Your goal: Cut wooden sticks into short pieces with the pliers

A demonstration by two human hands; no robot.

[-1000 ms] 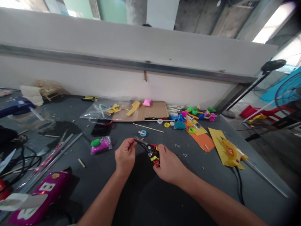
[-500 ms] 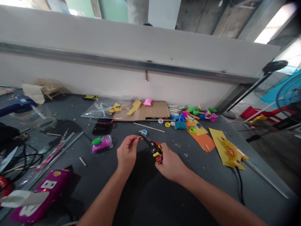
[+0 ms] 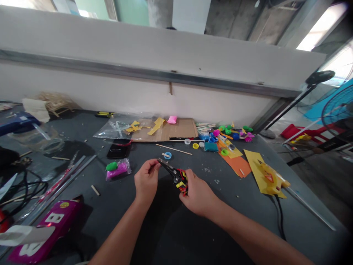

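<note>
My right hand (image 3: 197, 191) is wrapped round the red, yellow and black handles of a pair of pliers (image 3: 176, 176). The black jaws point up and left, and their tip meets the fingertips of my left hand (image 3: 146, 180). Thumb and fingers of my left hand are pinched together; what they hold is too small to make out. Just behind the jaws a blue ring-shaped cap (image 3: 167, 156) lies on the dark table (image 3: 171, 235) with a short pale stick piece on it. Farther back lies a long thin wooden stick (image 3: 174, 149).
A purple power strip (image 3: 62, 217), metal rods and cables lie at left. A phone (image 3: 118, 150) and a bagged purple lump (image 3: 118, 168) are left of my hands. Colourful clay and caps sit back right, near orange paper (image 3: 235, 165) and a yellow glue gun (image 3: 271, 178).
The pliers' jaws have moved left and down, off the blue cap and onto my left fingertips. A small pale piece that showed at those fingertips is now hidden.
</note>
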